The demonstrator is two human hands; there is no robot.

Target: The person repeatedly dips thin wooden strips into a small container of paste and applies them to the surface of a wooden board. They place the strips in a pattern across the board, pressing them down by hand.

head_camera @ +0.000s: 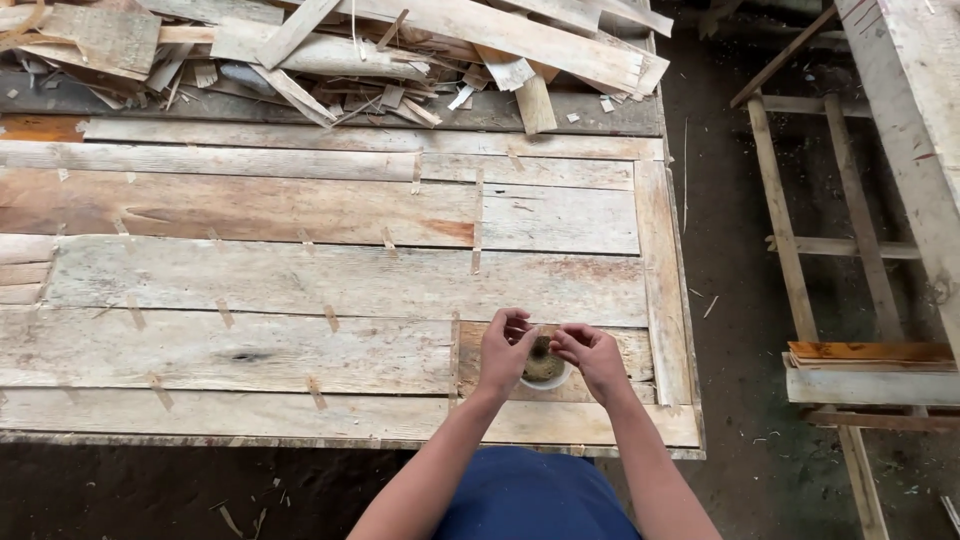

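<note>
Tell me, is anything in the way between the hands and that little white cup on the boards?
Nothing visible is. The left hand and the right hand hover right over the small white cup, fingertips pinched close together above its rim. The cup sits on the wooden panel, with only bare boards around it.

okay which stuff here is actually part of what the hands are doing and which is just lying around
In use:
left hand
right hand
small white cup
veneer sheet

Lying about:
scrap wood pile
wooden frame
</note>
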